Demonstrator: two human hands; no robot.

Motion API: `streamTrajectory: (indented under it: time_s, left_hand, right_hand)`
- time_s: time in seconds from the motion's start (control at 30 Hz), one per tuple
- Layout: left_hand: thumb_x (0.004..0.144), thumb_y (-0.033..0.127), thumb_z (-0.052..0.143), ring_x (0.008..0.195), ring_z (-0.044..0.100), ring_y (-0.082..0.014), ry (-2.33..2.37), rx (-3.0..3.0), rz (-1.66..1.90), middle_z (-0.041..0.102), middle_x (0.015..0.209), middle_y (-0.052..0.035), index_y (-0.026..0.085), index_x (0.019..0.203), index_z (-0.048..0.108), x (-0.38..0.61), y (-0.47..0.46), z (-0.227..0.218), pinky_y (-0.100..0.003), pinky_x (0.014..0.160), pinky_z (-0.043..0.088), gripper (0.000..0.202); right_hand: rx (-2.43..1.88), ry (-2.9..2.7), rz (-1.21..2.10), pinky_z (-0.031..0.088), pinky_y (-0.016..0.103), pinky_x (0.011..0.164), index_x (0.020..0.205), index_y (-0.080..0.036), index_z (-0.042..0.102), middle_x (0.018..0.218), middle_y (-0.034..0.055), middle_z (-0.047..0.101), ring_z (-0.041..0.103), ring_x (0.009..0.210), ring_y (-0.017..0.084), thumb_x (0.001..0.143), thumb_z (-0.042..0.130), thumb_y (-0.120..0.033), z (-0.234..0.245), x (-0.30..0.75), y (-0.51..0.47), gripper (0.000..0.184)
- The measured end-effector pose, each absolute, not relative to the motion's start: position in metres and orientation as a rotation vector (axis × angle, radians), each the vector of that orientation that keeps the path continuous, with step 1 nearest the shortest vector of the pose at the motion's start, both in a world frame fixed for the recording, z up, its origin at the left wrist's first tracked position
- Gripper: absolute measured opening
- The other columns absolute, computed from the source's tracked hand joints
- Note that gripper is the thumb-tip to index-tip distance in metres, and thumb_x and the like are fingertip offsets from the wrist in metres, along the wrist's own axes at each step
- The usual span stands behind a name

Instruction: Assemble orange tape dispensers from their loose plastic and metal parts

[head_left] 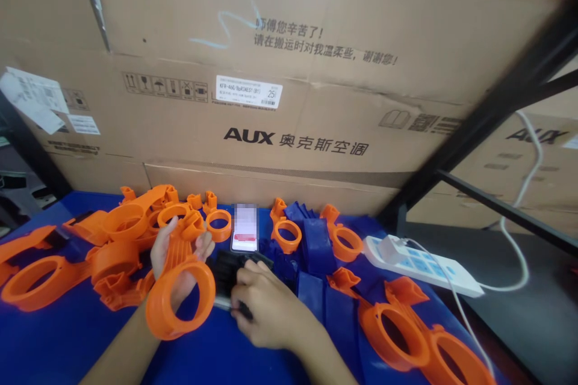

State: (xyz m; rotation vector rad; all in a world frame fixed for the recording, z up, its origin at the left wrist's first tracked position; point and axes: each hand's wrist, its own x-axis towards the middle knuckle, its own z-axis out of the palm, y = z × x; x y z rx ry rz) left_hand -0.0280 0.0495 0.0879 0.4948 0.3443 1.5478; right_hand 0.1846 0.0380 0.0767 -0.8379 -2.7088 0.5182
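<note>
My left hand [184, 277] is closed around the handle of an orange plastic tape dispenser [156, 307], whose large ring points down toward me. Close by on the right, my right hand [262, 301] has its fingers curled together over some black pieces [224, 267]. A small dark part [245, 311] shows below those fingers; its exact shape is hidden. Beyond the hands a phone [245, 231] stands with its screen lit. Several more orange dispensers [124, 221] lie heaped to the left of my left hand.
Folded dark blue strips [318, 246] lie right of my hands, among further orange dispensers [392, 337]. A white power strip [419, 267] with a plugged-in charger and cables sits on the right. Behind the blue tabletop [217, 361] rises a large cardboard box [298, 114], with a black frame post [483, 96] beside it.
</note>
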Motion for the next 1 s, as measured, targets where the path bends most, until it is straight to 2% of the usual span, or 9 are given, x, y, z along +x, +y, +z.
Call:
streamTrajectory:
  time_s: [0.23, 0.33, 0.4, 0.5, 0.6, 0.7, 0.77, 0.87, 1.0]
  left_hand:
    - [0.095, 0.045, 0.056, 0.050, 0.050, -0.0121, 0.549, 0.740, 1.467, 0.059, 0.060, -0.0011, 0.020, 0.078, 0.059, -0.022, 0.051, 0.077, -0.024, 0.047, 0.041, 0.031]
    - [0.093, 0.049, 0.061, 0.046, 0.047, -0.0103, 0.697, 0.846, 1.462, 0.060, 0.059, 0.0001, 0.020, 0.083, 0.060, -0.014, 0.050, 0.073, -0.022, 0.045, 0.038, 0.031]
    - [0.093, 0.055, 0.060, 0.050, 0.050, -0.0108, 0.769, 0.905, 1.566, 0.063, 0.064, -0.0008, 0.020, 0.088, 0.062, -0.008, 0.051, 0.070, -0.022, 0.048, 0.041, 0.036]
    - [0.092, 0.064, 0.058, 0.062, 0.061, -0.0154, 0.824, 0.976, 1.718, 0.070, 0.078, -0.0034, 0.022, 0.102, 0.065, -0.002, 0.053, 0.063, -0.027, 0.060, 0.051, 0.044]
    - [0.091, 0.063, 0.060, 0.085, 0.070, -0.0225, 0.888, 1.009, 1.778, 0.075, 0.099, -0.0063, 0.026, 0.116, 0.063, 0.000, 0.056, 0.057, -0.036, 0.080, 0.057, 0.045]
    - [0.093, 0.061, 0.058, 0.121, 0.064, -0.0292, 0.955, 1.038, 1.744, 0.069, 0.130, -0.0111, 0.027, 0.125, 0.062, 0.007, 0.050, 0.054, -0.042, 0.100, 0.052, 0.047]
    - [0.093, 0.056, 0.061, 0.135, 0.056, -0.0308, 0.923, 1.067, 1.587, 0.062, 0.143, -0.0115, 0.029, 0.134, 0.059, 0.015, 0.039, 0.053, -0.045, 0.108, 0.048, 0.049]
    - [0.092, 0.046, 0.067, 0.144, 0.046, -0.0296, 0.910, 1.129, 1.416, 0.055, 0.151, -0.0090, 0.033, 0.144, 0.051, 0.023, 0.015, 0.053, -0.045, 0.116, 0.042, 0.056]
    - [0.086, 0.037, 0.074, 0.143, 0.047, -0.0335, 1.107, 1.254, 1.462, 0.055, 0.151, -0.0095, 0.032, 0.149, 0.046, -0.001, -0.012, 0.063, -0.050, 0.116, 0.040, 0.069]
  right_hand:
    - [-0.852, -2.618, 0.523, 0.044, 0.035, 0.078, 0.070, -0.021, 0.063, 0.080, 0.0025, 0.060, 0.054, 0.084, 0.021, 0.075, 0.074, -0.016, 0.079, 0.191, 0.039, 0.013]
    - [-0.907, -2.418, 0.507, 0.046, 0.037, 0.079, 0.078, -0.021, 0.064, 0.084, 0.0038, 0.064, 0.058, 0.085, 0.022, 0.089, 0.063, -0.019, 0.091, 0.192, 0.039, 0.012]
    - [-0.886, -2.250, 0.599, 0.049, 0.037, 0.083, 0.098, -0.021, 0.067, 0.094, 0.0055, 0.068, 0.062, 0.089, 0.021, 0.100, 0.050, -0.024, 0.097, 0.193, 0.038, 0.017]
    - [-0.729, -2.160, 0.786, 0.053, 0.039, 0.093, 0.135, -0.024, 0.056, 0.121, 0.0086, 0.069, 0.067, 0.104, 0.024, 0.100, 0.055, -0.036, 0.100, 0.194, 0.036, 0.037]
    - [-0.682, -2.183, 0.776, 0.050, 0.045, 0.105, 0.146, -0.025, 0.047, 0.141, 0.0113, 0.062, 0.062, 0.124, 0.030, 0.085, 0.075, -0.039, 0.095, 0.191, 0.036, 0.068]
    - [-0.758, -2.106, 0.659, 0.047, 0.046, 0.109, 0.144, -0.025, 0.049, 0.142, 0.0120, 0.061, 0.060, 0.129, 0.030, 0.088, 0.071, -0.032, 0.088, 0.188, 0.038, 0.060]
    - [-0.804, -2.029, 0.562, 0.048, 0.046, 0.109, 0.144, -0.024, 0.048, 0.141, 0.0137, 0.061, 0.060, 0.128, 0.030, 0.090, 0.070, -0.035, 0.085, 0.187, 0.040, 0.059]
    - [-0.786, -2.089, 0.500, 0.047, 0.048, 0.108, 0.152, -0.023, 0.040, 0.143, 0.0158, 0.057, 0.057, 0.129, 0.033, 0.093, 0.066, -0.051, 0.083, 0.186, 0.039, 0.070]
    - [-0.692, -2.286, 0.474, 0.041, 0.055, 0.111, 0.161, -0.026, 0.029, 0.152, 0.0142, 0.049, 0.048, 0.136, 0.035, 0.103, 0.039, -0.061, 0.087, 0.185, 0.034, 0.068]
